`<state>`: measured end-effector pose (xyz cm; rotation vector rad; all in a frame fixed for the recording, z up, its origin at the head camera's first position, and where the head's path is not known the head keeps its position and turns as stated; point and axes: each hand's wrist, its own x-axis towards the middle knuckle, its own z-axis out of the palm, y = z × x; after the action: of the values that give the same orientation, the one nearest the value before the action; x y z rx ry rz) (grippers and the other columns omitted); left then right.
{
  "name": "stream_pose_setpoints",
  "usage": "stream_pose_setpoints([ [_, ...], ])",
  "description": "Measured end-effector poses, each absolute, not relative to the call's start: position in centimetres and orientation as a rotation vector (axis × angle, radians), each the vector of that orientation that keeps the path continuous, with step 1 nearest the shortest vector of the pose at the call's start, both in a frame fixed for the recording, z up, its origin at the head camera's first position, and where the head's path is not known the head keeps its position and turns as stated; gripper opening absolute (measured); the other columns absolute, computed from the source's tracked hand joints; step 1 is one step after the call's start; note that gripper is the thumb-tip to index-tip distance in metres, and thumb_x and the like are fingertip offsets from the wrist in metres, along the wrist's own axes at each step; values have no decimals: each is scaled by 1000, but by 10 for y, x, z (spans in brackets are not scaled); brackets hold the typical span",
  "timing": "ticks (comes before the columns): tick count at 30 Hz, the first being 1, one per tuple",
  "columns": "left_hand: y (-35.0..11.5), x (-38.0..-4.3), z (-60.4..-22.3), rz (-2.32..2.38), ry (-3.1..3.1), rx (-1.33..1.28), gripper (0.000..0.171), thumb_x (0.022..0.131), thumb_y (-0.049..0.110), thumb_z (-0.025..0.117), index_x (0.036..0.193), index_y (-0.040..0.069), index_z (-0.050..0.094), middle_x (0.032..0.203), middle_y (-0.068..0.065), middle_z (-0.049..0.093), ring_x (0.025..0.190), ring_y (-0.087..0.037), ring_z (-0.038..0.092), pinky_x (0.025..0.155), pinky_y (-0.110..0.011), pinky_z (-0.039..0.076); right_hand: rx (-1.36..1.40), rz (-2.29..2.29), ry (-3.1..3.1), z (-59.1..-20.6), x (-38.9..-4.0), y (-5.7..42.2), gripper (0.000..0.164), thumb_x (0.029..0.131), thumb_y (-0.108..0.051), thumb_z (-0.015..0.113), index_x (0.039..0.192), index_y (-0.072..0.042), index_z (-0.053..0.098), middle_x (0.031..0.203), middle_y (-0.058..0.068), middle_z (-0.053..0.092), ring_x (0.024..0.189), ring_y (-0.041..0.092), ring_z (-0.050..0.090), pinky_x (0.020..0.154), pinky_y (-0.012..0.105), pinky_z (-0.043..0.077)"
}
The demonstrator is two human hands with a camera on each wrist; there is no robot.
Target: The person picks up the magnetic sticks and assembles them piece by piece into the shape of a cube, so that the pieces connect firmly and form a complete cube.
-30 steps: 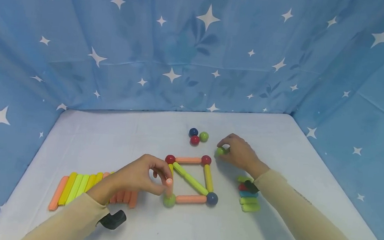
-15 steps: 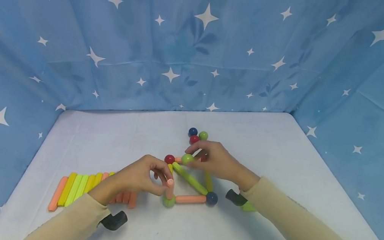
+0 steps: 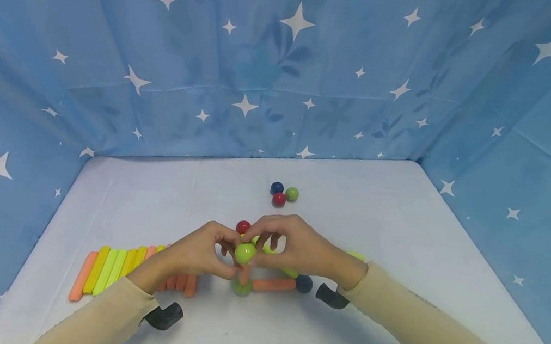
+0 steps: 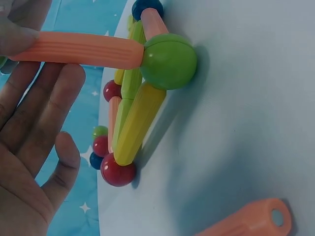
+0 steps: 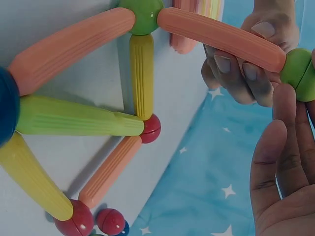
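Note:
My left hand (image 3: 197, 250) pinches an upright orange magnetic stick (image 4: 88, 50) between thumb and fingers near its top. The stick's lower end meets a green ball (image 4: 170, 61), a corner of a flat four-sided frame on the table. My right hand (image 3: 296, 245) holds another green ball (image 3: 245, 253) at the fingertips, right at the stick's top end. The frame has orange sticks (image 5: 74, 51), yellow sticks (image 5: 142, 76), a lime diagonal (image 5: 78, 116), a blue ball (image 3: 304, 284) and red balls (image 5: 74, 219). In the head view, my right hand hides part of it.
Loose blue (image 3: 277, 188), red (image 3: 279, 199) and green balls (image 3: 292, 194) lie together behind the frame. A row of orange, yellow and lime sticks (image 3: 114, 267) lies at left, partly behind my left forearm. A starry blue curtain (image 3: 245, 71) surrounds the white table (image 3: 155, 194).
My right hand has carried the green ball leftward from the right of the frame to the top of the upright orange stick. My left hand has stayed in place, holding that stick.

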<state>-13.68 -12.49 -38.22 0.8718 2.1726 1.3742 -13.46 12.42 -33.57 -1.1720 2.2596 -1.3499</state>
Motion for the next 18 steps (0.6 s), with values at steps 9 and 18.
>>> stream_pose_setpoints([
  [9, -132, -141, -375, 1471, 2117, 978, 14, 90, 25, 74, 103, 21, 77, 94, 4, 74, 91, -26, 63, 83, -46, 48, -1252, -1351, 2269, -337, -133, 123, 32, 85, -17, 85, 114, -19, 72, 106, -12, 68, 88, 17, 67, 71, 38, 54],
  [18, -126, -138, -361, 1563, 2192, 974, 14, 86, 23, 83, 99, 26, 78, 93, 4, 74, 89, -20, 67, 72, -34, 49, -1276, -1380, 2394, -341, -127, 127, 32, 84, -24, 86, 112, -21, 70, 95, -11, 65, 83, 13, 64, 68, 39, 53],
])
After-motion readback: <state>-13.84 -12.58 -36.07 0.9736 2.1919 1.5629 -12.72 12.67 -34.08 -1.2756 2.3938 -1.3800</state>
